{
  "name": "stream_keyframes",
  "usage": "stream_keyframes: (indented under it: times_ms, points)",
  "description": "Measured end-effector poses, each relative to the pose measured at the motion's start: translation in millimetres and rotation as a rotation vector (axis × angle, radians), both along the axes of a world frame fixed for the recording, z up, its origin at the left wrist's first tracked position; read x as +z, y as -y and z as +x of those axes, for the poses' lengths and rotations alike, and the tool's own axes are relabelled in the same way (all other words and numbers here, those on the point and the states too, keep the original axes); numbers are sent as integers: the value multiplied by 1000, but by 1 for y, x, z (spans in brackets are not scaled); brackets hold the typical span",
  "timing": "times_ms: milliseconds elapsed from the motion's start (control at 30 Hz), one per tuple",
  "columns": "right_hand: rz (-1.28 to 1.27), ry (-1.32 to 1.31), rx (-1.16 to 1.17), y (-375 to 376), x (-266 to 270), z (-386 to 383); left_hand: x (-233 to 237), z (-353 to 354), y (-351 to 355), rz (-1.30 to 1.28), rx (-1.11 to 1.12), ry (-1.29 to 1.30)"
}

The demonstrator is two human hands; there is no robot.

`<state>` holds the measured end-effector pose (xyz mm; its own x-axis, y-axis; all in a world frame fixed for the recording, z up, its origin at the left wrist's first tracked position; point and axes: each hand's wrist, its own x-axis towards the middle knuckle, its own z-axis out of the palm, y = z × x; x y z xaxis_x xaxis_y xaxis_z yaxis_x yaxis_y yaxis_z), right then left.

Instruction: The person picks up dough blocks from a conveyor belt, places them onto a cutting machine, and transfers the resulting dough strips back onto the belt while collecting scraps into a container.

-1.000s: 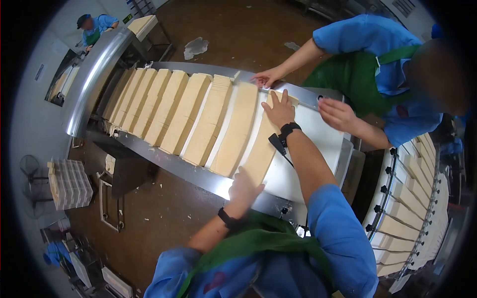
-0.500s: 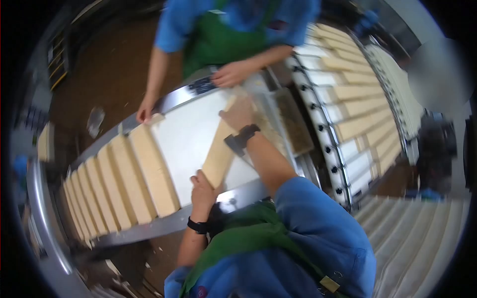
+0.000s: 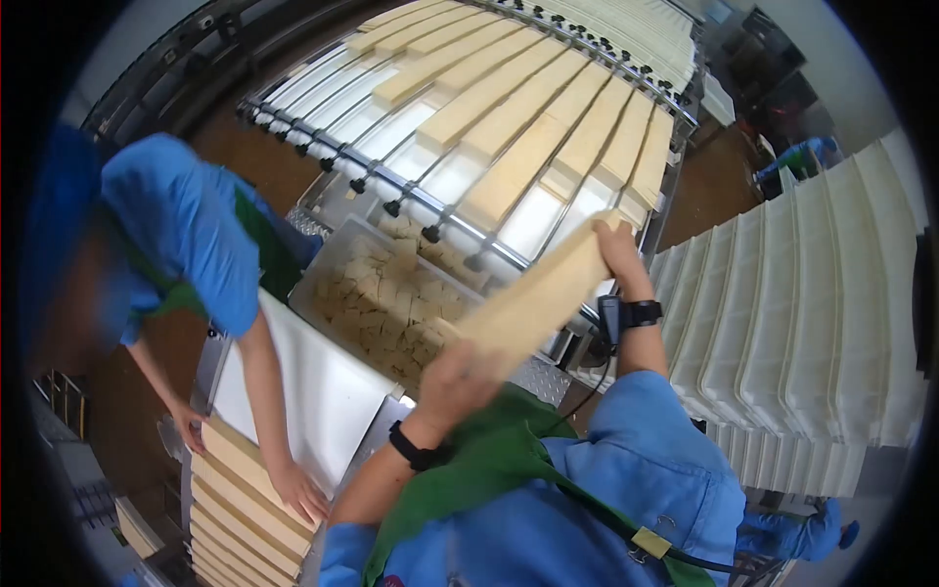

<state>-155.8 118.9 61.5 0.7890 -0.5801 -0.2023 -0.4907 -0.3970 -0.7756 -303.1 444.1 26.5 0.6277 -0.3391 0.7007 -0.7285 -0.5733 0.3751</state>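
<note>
A long, flat, pale-yellow slab (image 3: 548,289) is held up at a slant between my two hands. My left hand (image 3: 455,383), slightly blurred, grips its lower near end. My right hand (image 3: 616,249) is closed around the far upper end, next to the rack. Below and left of the slab is a clear plastic bin (image 3: 308,293) of broken pale pieces (image 3: 386,303). Beyond the slab's upper end, similar slabs (image 3: 533,161) lie in lanes on a white-topped rack (image 3: 401,181).
At left, a co-worker (image 3: 186,235) has both hands on a row of slabs (image 3: 249,489) along the white-surfaced conveyor (image 3: 303,382). Stacked white ribbed trays (image 3: 782,303) stand close on my right. Metal rails with black knobs (image 3: 357,184) edge the rack.
The view has swung right toward the rack. The slab in my hands has come off the white conveyor surface and is now in the air beside the bin. The co-worker's hands are now on the row of slabs.
</note>
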Motion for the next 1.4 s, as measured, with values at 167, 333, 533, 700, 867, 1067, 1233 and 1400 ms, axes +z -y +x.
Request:
stream_keyframes:
  times_ms: [167,333,533,700,867,1067,1233,1400]
  points:
    - [-303,-257,358,114,-39,4,-8,19,79,326,-712,74]
    - [-577,-416,438,135,-51,40,1,37,118,124,-943,-55]
    - [-541,-363,384,156,-63,58,0,59,132,317,-890,-349]
    - [-524,-371,400,157,-41,68,22,70,158,373,-747,-687]
    - [-858,-21,359,183,-89,71,23,82,185,560,-680,-838]
    - [-876,-57,352,182,-79,60,23,90,197,581,-601,-1053]
    - [-932,71,299,172,-75,47,4,90,195,531,-730,-798]
    - [-846,325,457,157,-78,28,6,106,215,394,-691,-758]
